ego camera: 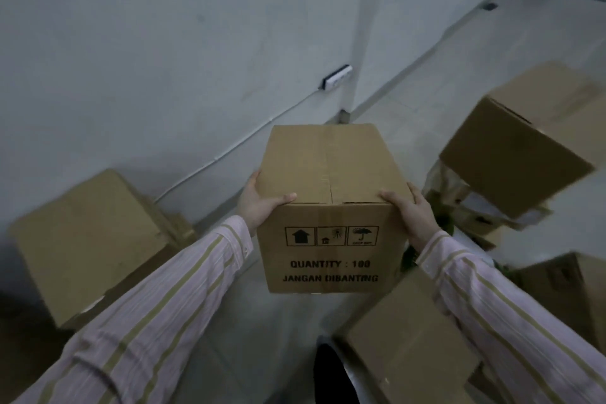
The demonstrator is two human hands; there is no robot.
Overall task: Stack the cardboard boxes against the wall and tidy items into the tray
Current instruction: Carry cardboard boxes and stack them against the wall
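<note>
Between both hands, above the floor (492, 52) and short of the wall (131, 43), a closed box (328, 180) is held up. The left hand (259, 203) grasps its left top edge, thumb laid over the top and fingers down the side; the right hand (416, 210) grasps the right top edge the same way. Striped sleeves (157, 311) reach in from below. The near face of the box shows three handling symbols and the words "QUANTITY : 100" and "JANGAN DIBANTING"; a seam runs along its shut top flaps. A left box (88, 239) sits low against the wall. A tilted box (524, 141) lies at the upper right over blurred clutter, and a near box (403, 338) lies under the right forearm. A white socket (337, 76) is on the wall, with a thin cable (229, 147) running from it down to the left.
</note>
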